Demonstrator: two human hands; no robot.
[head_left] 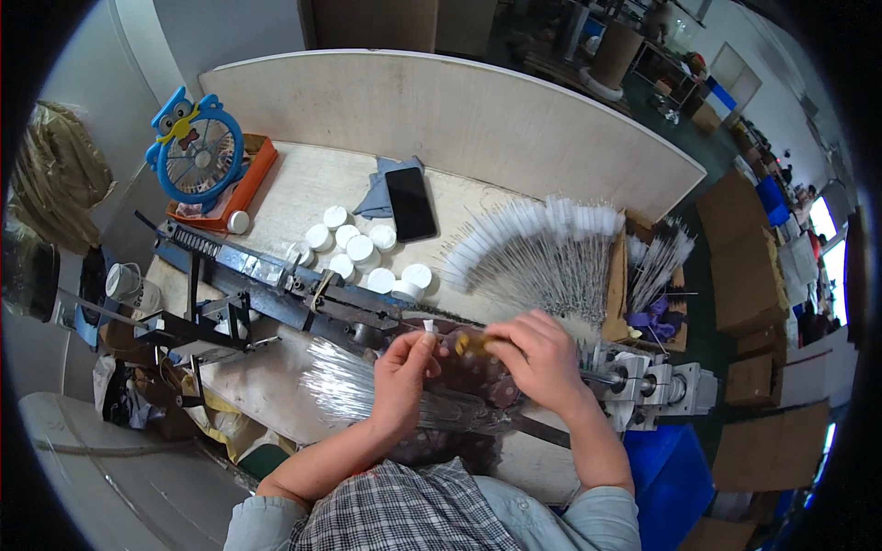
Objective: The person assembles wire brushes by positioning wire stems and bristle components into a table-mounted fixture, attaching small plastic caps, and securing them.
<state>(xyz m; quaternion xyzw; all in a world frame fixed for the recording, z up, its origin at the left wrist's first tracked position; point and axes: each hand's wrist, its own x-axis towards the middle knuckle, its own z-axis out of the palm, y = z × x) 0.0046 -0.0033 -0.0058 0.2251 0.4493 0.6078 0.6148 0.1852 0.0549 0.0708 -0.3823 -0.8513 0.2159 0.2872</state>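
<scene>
In the middle of the bench my left hand point(402, 375) is closed, with thumb and forefinger pinching a small white piece point(429, 325) that sticks up above the fingertips. Just to its right, my right hand point(544, 360) is closed round a small yellow-brown object point(471, 345), too blurred to name. A short gap separates the two hands. Both are over a dark spotted cloth point(501, 390), near a bundle of thin, shiny clear strands point(342, 381). Behind them runs a long metal bench device point(344, 301) with a rail.
Thin wire-stemmed brushes with white heads point(542, 243) fan out at the back right, beside a cardboard box point(617, 298). White round tubs point(361, 250), a phone point(412, 204) and a blue fan point(200, 156) stand farther left. A metal clamp mechanism point(657, 386) is on the right.
</scene>
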